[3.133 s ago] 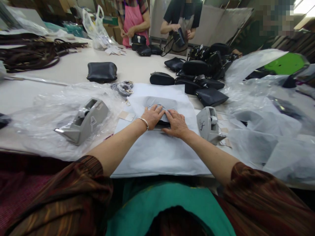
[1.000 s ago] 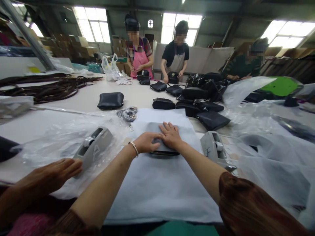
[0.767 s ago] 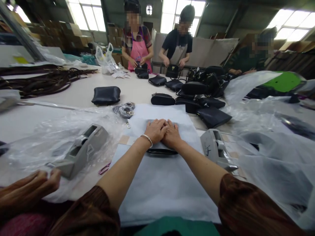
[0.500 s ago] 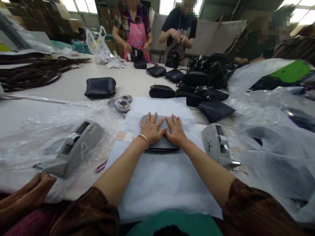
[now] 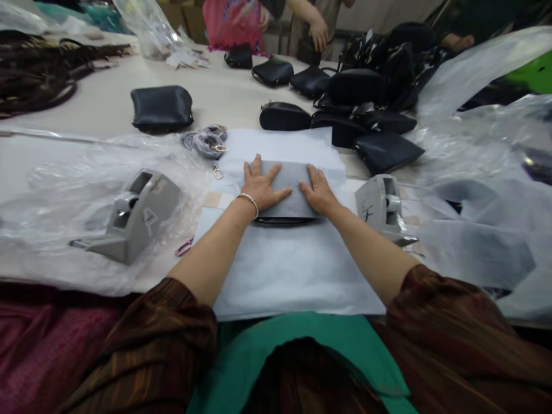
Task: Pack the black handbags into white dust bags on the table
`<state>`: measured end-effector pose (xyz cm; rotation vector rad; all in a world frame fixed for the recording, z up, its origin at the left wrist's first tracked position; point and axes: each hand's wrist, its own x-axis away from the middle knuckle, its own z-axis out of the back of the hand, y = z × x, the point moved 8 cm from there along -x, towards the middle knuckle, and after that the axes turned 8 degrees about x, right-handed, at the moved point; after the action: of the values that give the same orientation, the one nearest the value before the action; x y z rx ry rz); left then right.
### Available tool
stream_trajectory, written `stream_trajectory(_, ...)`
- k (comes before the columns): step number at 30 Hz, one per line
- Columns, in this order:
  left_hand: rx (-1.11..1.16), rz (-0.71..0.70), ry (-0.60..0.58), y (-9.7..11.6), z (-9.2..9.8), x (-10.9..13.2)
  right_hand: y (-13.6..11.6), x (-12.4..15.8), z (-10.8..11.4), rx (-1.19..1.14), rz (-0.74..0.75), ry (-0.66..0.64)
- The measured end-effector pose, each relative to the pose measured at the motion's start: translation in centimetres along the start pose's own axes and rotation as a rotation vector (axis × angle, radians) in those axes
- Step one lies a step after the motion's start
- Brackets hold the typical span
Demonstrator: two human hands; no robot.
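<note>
My left hand lies flat with spread fingers on a grey sheet that looks like tissue or thin padding. Under it a dark bag shows only along its front edge. On the right end of the same sheet rests my right hand, fingers stretched out. Both palms press down, holding nothing. Beneath the bag a large white paper sheet is spread on the table. A coiled grey strap with a gold clasp sits at the paper's upper left.
Grey tape dispensers stand at left and right. Clear plastic bags cover the right side. Several black bags are piled beyond, one black pouch apart. Pink-handled snips lie left. Across the table a co-worker's hand reaches down.
My hands have moved apart along the grey sheet, uncovering its middle. The camera has tilted down. Another person's hand at the lower left is out of view.
</note>
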<state>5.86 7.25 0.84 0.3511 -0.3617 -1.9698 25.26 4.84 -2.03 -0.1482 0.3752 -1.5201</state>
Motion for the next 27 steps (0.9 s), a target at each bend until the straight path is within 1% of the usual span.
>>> stream_trajectory(2,-0.035,0.006,-0.041,0.1,-0.2,-0.2,1.8,0.7,0.1,0.024,-0.056,-0.077)
stream_trajectory(4,-0.061,0.008,-0.078,0.2,-0.4,-0.3,3.5,2.0,1.0,0.091,-0.143,-0.129)
stream_trajectory(5,-0.06,0.007,-0.087,0.2,-0.5,-0.3,3.8,2.9,2.0,0.132,-0.159,-0.114)
stream_trajectory(6,-0.048,0.005,-0.09,0.3,-0.4,-0.3,3.6,4.0,3.4,0.166,-0.139,-0.069)
stream_trajectory(7,-0.03,0.004,-0.088,0.3,-0.4,-0.3,2.7,5.2,4.9,0.185,-0.078,-0.009)
stream_trajectory(8,-0.01,0.006,-0.083,0.4,-0.3,-0.4,1.2,6.7,6.4,0.185,0.018,0.052)
stream_trajectory(9,0.007,0.01,-0.079,0.4,-0.3,-0.4,-0.6,8.6,7.6,0.163,0.131,0.083)
stream_trajectory(10,0.019,0.015,-0.076,0.4,-0.2,-0.5,-2.5,10.6,8.3,0.128,0.244,0.068)
stream_trajectory(11,0.024,0.02,-0.077,0.4,-0.2,-0.5,-4.5,12.9,8.5,0.079,0.353,0.019)
stream_trajectory(13,0.022,0.024,-0.083,0.4,-0.2,-0.5,-8.5,18.0,7.6,-0.034,0.586,-0.15)
stream_trajectory(14,0.021,0.023,-0.086,0.5,-0.2,-0.5,-10.0,20.4,6.9,-0.062,0.674,-0.217)
stream_trajectory(16,0.024,0.019,-0.086,0.5,-0.2,-0.5,-11.9,24.2,5.3,-0.029,0.802,-0.294)
stream_trajectory(18,0.028,0.02,-0.078,0.6,-0.1,-0.5,-12.6,26.4,3.8,0.044,0.86,-0.309)
stream_trajectory(20,0.024,0.02,-0.074,0.6,-0.1,-0.4,-12.6,27.0,2.9,0.093,0.854,-0.306)
stream_trajectory(22,0.02,0.016,-0.075,0.6,-0.1,-0.5,-12.4,26.9,2.6,0.099,0.823,-0.315)
stream_trajectory(25,0.018,0.014,-0.083,0.6,-0.1,-0.6,-12.2,26.3,2.7,0.052,0.787,-0.349)
stream_trajectory(27,0.02,0.017,-0.085,0.5,-0.2,-0.6,-11.9,25.7,2.6,-0.009,0.732,-0.397)
